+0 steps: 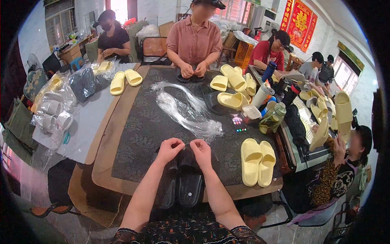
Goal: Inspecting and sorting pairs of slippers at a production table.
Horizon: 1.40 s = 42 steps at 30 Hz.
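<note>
My left hand (pixel 170 150) and my right hand (pixel 201 153) face each other just above the near edge of the table, fingertips pinched and almost meeting. Whatever lies between them is too small and thin to make out. Beneath them a pair of black slippers (pixel 190 192) lies side by side, toe straps partly covered by my hands. Beyond my fingers spreads a bundle of clear, shiny plastic strands (pixel 178 109) on the dark patterned table mat (pixel 132 134). To the right sits a pair of pale yellow slippers (pixel 258 163).
Across the table a person (pixel 195 40) handles black slippers. More yellow slippers (pixel 233 79), a phone (pixel 238 123) and a jar (pixel 273 118) stand at the right. Bagged slippers (pixel 53 106) lie on the left table. Other people sit around, one holding yellow slippers at the right.
</note>
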Tool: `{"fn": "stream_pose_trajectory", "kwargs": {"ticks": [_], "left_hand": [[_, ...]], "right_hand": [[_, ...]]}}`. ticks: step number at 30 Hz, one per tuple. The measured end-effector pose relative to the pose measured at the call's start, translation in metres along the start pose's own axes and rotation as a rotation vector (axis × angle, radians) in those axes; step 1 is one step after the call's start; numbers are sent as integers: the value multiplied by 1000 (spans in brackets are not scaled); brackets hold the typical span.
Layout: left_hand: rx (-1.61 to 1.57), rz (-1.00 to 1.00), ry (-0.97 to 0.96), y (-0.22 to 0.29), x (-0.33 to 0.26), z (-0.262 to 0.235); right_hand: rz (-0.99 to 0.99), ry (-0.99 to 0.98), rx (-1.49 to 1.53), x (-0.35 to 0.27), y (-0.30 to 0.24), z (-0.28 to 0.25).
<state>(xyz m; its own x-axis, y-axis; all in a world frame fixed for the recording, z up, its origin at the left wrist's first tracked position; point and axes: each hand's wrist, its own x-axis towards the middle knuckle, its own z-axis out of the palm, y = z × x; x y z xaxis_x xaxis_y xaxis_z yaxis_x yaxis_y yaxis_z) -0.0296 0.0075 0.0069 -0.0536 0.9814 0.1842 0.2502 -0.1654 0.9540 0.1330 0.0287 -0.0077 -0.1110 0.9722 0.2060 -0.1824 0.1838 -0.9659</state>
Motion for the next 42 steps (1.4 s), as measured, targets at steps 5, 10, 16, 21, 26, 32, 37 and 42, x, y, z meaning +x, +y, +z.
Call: {"fn": "stream_pose_trajectory", "kwargs": {"ticks": [5, 10, 16, 21, 26, 32, 37, 42], "left_hand": [[15, 55, -6, 1, 0, -1], [8, 16, 13, -1, -1, -1], [7, 46, -2, -2, 0, 0], [59, 14, 23, -1, -2, -4], [27, 38, 11, -8, 1, -1], [15, 20, -19, 2, -2, -4], [27, 0, -12, 0, -2, -4], [-5, 7, -26, -3, 0, -1]], "right_hand": [[-37, -140, -101, -1, 3, 1], [35, -23, -57, -1, -5, 0], [-43, 19, -79, 0, -1, -2], [41, -106, -19, -2, -8, 1], [16, 27, -37, 0, -2, -1], [33, -70, -149, -2, -9, 2], [62, -73, -128, -2, -9, 2], [-10, 19, -12, 0, 1, -2]]}}
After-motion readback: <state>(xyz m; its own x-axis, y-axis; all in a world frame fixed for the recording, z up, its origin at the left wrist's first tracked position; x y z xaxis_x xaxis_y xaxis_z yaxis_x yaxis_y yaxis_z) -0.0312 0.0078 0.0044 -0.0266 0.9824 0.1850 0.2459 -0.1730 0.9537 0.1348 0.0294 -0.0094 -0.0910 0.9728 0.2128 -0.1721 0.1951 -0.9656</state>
